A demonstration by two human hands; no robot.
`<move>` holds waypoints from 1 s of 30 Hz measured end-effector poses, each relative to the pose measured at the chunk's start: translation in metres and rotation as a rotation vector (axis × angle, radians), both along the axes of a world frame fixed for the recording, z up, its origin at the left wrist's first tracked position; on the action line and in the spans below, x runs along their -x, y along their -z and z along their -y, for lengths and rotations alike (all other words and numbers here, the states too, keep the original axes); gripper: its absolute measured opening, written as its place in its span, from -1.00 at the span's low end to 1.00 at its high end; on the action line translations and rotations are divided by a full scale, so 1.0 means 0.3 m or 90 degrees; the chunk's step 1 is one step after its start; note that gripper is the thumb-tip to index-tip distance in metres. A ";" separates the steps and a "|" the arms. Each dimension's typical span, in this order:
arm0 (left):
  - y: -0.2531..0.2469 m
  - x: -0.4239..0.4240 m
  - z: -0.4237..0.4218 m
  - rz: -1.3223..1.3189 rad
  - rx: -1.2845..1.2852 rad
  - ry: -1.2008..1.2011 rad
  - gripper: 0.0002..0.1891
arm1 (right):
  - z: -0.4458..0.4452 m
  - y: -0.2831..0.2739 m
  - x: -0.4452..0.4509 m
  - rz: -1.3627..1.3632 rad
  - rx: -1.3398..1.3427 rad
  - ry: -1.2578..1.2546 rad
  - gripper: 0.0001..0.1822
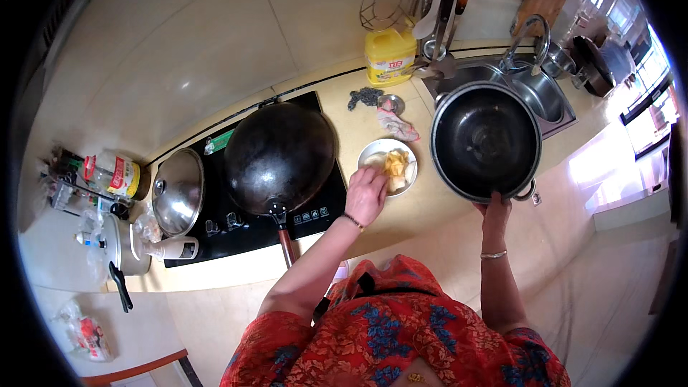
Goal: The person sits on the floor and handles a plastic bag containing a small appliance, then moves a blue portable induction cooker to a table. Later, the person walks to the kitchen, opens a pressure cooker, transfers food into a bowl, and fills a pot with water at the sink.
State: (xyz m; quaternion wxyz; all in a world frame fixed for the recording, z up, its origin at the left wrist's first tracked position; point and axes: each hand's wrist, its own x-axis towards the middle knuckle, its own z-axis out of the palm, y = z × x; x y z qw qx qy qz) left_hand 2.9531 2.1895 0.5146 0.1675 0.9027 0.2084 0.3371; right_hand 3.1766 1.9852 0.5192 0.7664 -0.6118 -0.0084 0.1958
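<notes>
My right hand [495, 208] grips the near rim of a black two-handled pot [486, 142], its dark inside turned up, held by the sink's near side. My left hand [368, 193] is at the left edge of a white bowl [365, 149] on the counter; its fingertips reach into the bowl, and whether they pinch anything is hidden. Yellow and pale food pieces [396, 166] lie in the bowl. Left of it, a dark wok [279, 156] with a wooden handle rests on the black cooktop [322, 226].
A steel lid [180, 191] lies at the cooktop's left. Behind the bowl are a pinkish cloth [398, 124], a dark scouring pad [365, 98] and a yellow detergent jug [389, 59]. A steel sink [543, 91] with a faucet [543, 32] is at the right; utensils hang on the wall.
</notes>
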 end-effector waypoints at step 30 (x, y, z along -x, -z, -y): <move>-0.042 0.536 0.149 0.059 0.112 -0.233 -0.72 | -0.001 0.128 0.380 -0.225 0.171 -0.512 -0.61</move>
